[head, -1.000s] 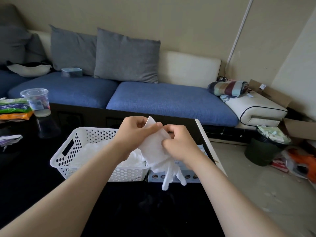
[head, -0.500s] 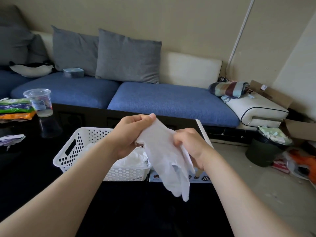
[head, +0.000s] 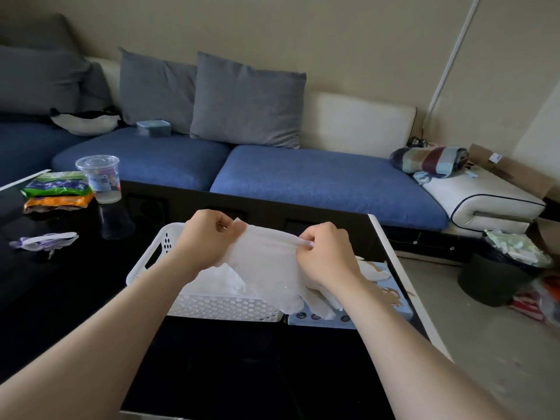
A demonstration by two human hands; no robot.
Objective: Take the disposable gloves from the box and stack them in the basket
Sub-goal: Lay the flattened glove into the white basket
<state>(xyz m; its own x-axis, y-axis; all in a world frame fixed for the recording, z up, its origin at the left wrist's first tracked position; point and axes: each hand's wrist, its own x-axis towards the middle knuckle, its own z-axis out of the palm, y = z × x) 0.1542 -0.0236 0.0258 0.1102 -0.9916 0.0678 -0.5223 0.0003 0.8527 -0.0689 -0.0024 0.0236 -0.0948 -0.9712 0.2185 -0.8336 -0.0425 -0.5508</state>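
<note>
A white disposable glove (head: pixel 269 259) is stretched flat between both hands above the white perforated basket (head: pixel 224 309). My left hand (head: pixel 206 237) pinches its cuff at the left corner and my right hand (head: pixel 325 256) pinches the right corner. The glove's fingers hang down over the basket's right end. More white gloves (head: pixel 221 280) lie piled inside the basket. The glove box (head: pixel 391 298), pale blue with a printed top, lies flat just right of the basket, with gloves (head: pixel 374 271) sticking out of it.
All this stands on a glossy black table (head: pixel 227 365) whose white right edge (head: pixel 394 259) borders the floor. A plastic cup (head: pixel 100 183), snack packets (head: pixel 57 192) and a purple-white item (head: pixel 45 241) lie at the left. A blue sofa (head: pixel 318 180) stands behind, a dark bin (head: pixel 497 277) at the right.
The glove hung crumpled from both hands before. My hands have moved apart and pulled its cuff wide and flat over the basket.
</note>
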